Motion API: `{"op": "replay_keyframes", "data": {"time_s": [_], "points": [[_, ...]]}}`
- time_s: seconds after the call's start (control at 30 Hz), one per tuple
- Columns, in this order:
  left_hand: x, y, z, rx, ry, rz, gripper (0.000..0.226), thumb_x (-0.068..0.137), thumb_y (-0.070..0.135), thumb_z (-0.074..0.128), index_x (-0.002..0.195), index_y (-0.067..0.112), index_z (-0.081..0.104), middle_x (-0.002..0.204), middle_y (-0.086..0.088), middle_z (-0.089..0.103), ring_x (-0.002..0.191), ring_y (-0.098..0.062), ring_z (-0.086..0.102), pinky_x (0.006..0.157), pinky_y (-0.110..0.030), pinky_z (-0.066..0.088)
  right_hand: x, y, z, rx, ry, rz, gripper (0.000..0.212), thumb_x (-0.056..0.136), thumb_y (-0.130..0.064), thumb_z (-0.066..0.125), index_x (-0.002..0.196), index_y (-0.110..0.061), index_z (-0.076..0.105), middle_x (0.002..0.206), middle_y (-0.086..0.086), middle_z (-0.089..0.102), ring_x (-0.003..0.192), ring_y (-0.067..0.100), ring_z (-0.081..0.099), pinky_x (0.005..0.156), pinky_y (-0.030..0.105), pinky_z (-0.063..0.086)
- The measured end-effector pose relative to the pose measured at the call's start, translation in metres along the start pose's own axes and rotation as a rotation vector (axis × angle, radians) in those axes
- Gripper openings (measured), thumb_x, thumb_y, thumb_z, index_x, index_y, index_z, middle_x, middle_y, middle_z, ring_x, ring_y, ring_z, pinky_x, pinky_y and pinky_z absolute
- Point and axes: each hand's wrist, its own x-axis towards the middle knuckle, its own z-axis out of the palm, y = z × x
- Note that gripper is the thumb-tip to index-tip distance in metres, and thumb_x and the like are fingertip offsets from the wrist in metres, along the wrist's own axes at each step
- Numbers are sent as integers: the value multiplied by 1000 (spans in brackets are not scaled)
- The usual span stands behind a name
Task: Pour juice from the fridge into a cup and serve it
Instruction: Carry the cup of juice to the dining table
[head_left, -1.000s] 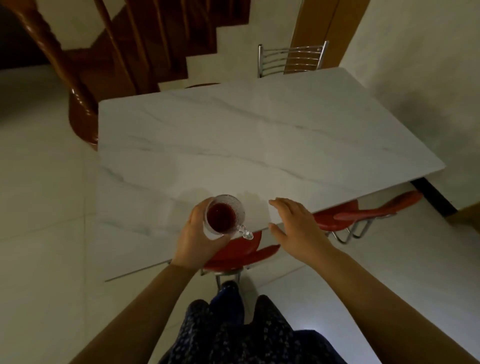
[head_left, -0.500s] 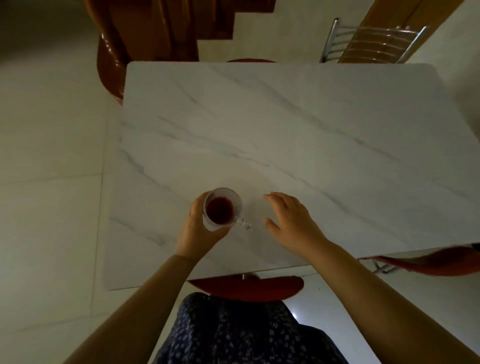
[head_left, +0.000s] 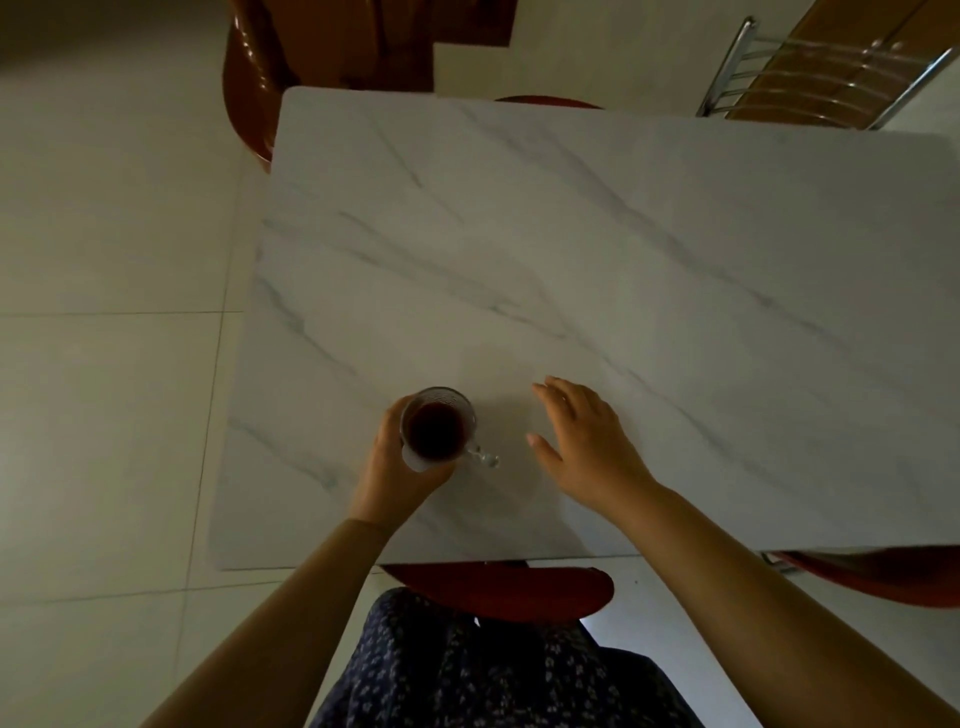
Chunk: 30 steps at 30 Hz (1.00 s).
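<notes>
A clear glass cup (head_left: 437, 427) with a small handle holds dark red juice. My left hand (head_left: 390, 470) is wrapped around its left side, over the near-left part of the white marble table (head_left: 597, 249). Whether the cup's base touches the tabletop I cannot tell. The handle points to the right. My right hand (head_left: 587, 441) hovers just to the right of the cup, palm down, fingers spread, holding nothing.
A red chair seat (head_left: 498, 592) is tucked under the near edge of the table, another red seat (head_left: 883, 577) at the right. A metal-backed chair (head_left: 810, 73) stands at the far side. A wooden stair post (head_left: 249, 88) rises by the far-left corner.
I have stepped closer, so the table fills more of the view. The cup in my left hand has moved further in over the tabletop, and my right hand has kept alongside it.
</notes>
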Motion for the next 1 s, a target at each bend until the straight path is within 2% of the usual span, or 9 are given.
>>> {"op": "replay_keyframes", "data": {"time_s": [0.07,0.17,0.37,0.43,0.5,0.57,0.67,0.77,1.0], "points": [[0,-2,0,1,2,-2,73,64,35,78,126,32,39,121,23,48,112,4,49,95,-22,43,1,0,2,-8,11,-9,57,94,-35,46,141,-10,29,148,12,31,136,28,29,108,42,27],[1,-3,-1,11,-2,-9,75,63,43,76,127,32,38,120,15,51,112,2,49,93,-11,40,0,1,4,-13,22,-20,57,93,-35,46,142,-10,29,148,13,31,136,28,28,109,42,27],[0,-7,-1,9,-2,-34,81,64,39,79,131,34,35,127,6,51,119,-9,50,99,-30,45,-1,0,6,38,35,-17,57,94,-36,45,142,-12,27,148,11,31,136,26,27,109,41,26],[-2,-9,-1,15,-2,-42,92,63,33,83,137,32,28,137,1,44,126,-16,44,104,-36,42,-3,-1,6,34,35,-22,57,94,-36,45,142,-12,27,149,10,30,137,25,27,109,40,26],[-6,-11,-6,22,-23,-49,106,63,25,87,144,26,20,146,5,30,135,-20,35,110,-41,35,-4,-2,4,40,40,-25,56,94,-36,45,142,-13,27,149,9,29,137,25,26,109,40,25],[-13,-13,-17,47,-37,-43,111,63,31,84,148,21,13,151,7,21,140,-19,26,114,-42,29,-5,-4,0,45,46,-38,56,94,-36,45,142,-13,27,149,9,28,137,25,26,110,41,26],[-30,-9,-41,86,7,-51,115,60,49,79,149,19,14,155,-3,20,141,-21,26,114,-43,28,-6,-6,-8,58,65,-82,56,94,-35,46,142,-13,28,149,8,29,136,25,27,111,43,27],[-53,12,-66,157,112,-48,99,65,58,70,145,22,25,148,-1,32,134,-16,35,110,-38,34,-7,-15,-21,112,102,-140,55,93,-33,48,141,-12,31,147,9,34,134,25,31,110,39,27],[-125,64,-87,283,504,-7,50,84,32,66,129,21,47,124,10,45,114,-6,47,99,-32,45,-11,-58,-48,222,127,-413,43,92,-31,50,132,-14,43,133,6,48,122,22,44,97,30,34]]}}
